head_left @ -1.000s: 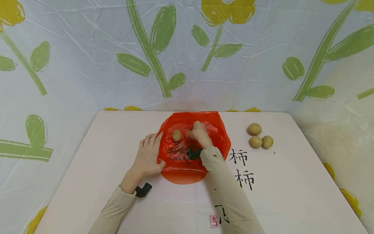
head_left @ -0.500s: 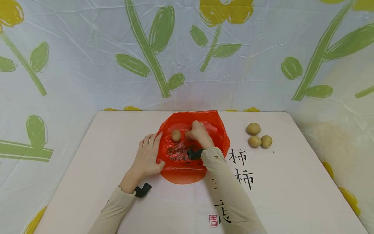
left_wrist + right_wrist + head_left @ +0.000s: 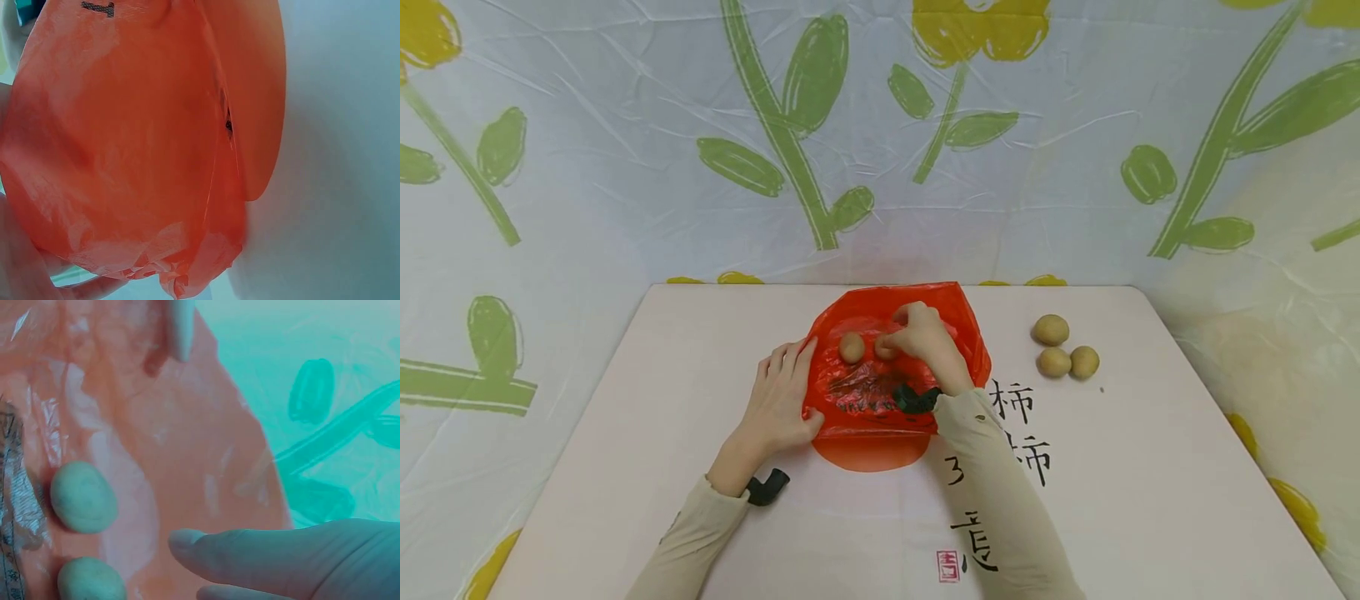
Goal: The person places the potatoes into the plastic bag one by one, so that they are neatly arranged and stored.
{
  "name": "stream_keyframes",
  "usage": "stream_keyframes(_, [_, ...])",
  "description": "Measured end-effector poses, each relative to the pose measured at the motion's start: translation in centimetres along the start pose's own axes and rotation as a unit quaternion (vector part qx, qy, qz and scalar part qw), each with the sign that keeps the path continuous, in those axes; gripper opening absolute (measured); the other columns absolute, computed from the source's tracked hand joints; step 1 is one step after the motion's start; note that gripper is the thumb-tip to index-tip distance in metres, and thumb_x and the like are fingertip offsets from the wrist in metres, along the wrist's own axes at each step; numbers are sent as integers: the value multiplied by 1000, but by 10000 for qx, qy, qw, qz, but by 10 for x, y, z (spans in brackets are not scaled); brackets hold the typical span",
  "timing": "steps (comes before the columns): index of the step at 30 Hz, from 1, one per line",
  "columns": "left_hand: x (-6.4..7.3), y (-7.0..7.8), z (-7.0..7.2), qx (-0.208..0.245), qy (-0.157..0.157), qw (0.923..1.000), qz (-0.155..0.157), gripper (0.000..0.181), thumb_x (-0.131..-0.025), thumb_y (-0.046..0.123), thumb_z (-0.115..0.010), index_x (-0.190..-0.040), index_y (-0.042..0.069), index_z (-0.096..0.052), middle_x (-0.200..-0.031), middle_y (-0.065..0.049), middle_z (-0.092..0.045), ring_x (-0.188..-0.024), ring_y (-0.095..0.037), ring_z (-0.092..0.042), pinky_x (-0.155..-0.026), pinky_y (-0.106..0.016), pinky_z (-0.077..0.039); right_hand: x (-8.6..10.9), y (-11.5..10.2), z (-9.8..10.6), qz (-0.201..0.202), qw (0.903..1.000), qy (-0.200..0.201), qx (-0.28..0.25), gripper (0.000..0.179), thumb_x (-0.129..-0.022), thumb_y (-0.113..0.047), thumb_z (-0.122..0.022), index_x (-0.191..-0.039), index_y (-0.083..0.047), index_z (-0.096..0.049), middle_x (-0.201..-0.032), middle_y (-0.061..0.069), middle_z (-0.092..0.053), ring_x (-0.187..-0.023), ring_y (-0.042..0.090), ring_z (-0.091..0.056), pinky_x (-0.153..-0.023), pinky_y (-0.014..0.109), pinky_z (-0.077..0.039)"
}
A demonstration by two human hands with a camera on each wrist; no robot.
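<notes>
A red plastic bag [image 3: 865,423] with dark print lies spread open on the table, with two potatoes inside. One potato [image 3: 852,347] sits left of centre; the other potato [image 3: 886,347] is partly covered by my right hand [image 3: 925,337]. In the right wrist view both potatoes, a nearer potato [image 3: 84,497] and a second potato [image 3: 92,580], lie apart from my fingers, and nothing is between thumb and fingers. My left hand [image 3: 778,400] holds the bag's left rim, thumb at the front and fingertips farther back. The bag's outer wall [image 3: 125,156] fills much of the left wrist view.
Three more potatoes, a back potato [image 3: 1051,330], a left potato [image 3: 1054,362] and a right potato [image 3: 1084,362], sit grouped right of the bag. The pale table [image 3: 1150,467] bears black brush characters [image 3: 1013,403]. A flower-patterned sheet [image 3: 1037,183] hangs behind the table.
My right hand has let go of the right-hand potato and shifted slightly up and right, so more of that potato shows. My left hand keeps its place on the bag's rim.
</notes>
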State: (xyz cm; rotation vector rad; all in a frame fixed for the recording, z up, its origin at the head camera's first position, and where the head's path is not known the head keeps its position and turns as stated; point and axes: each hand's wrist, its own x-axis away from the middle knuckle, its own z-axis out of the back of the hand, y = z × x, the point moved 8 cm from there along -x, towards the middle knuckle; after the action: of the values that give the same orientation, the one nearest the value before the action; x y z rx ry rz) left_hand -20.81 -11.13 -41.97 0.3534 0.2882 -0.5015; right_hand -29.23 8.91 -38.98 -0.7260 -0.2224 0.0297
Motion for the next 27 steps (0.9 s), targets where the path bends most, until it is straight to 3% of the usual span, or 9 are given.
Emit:
stream_keyframes(6, [0,0,0,53,1,10000,18,95,-65,26,-65,-149,-2,-30,-143,-20,-39,-129,-40,-34,-100,-59,-31,14,2,8,390,9972,262,-578,47,-85,-23,-76,-123,2,-65,-123,17,-64,-115,36,-53,-97,53,-43])
stream_keyframes(11, [0,-1,1,52,33,10000,34,96,-65,25,-65,-150,-1,-30,-143,-20,-39,-128,-40,-35,-100,-58,-32,21,6,12,1015,9882,586,-990,35,-88,-20,-73,-117,0,-69,-117,17,-67,-110,35,-60,-94,48,-48])
stream_keyframes(18, [0,0,2,29,104,9999,19,96,-64,25,-64,-149,-3,-30,-143,-21,-39,-127,-41,-36,-99,-58,-32,32,11,25,1969,9563,802,-2005,29,-91,-17,-71,-116,-2,-69,-113,18,-69,-107,27,-65,-96,46,-49])
stream_keyframes(23, [0,-1,1,24,77,10000,39,96,-64,25,-64,-149,-3,-30,-144,-21,-39,-128,-41,-36,-99,-58,-32,41,16,40,2563,9290,769,-2558,25,-94,-11,-66,-117,-2,-68,-113,16,-68,-103,21,-66,-91,37,-53])
stream_keyframes(27, [-1,-1,0,35,60,10000,46,97,-64,25,-64,-149,-3,-29,-144,-21,-39,-128,-41,-36,-99,-58,-32,46,26,58,2850,9067,1095,-2911,25,-93,0,-64,-117,3,-67,-113,22,-67,-101,17,-65,-88,28,-53])
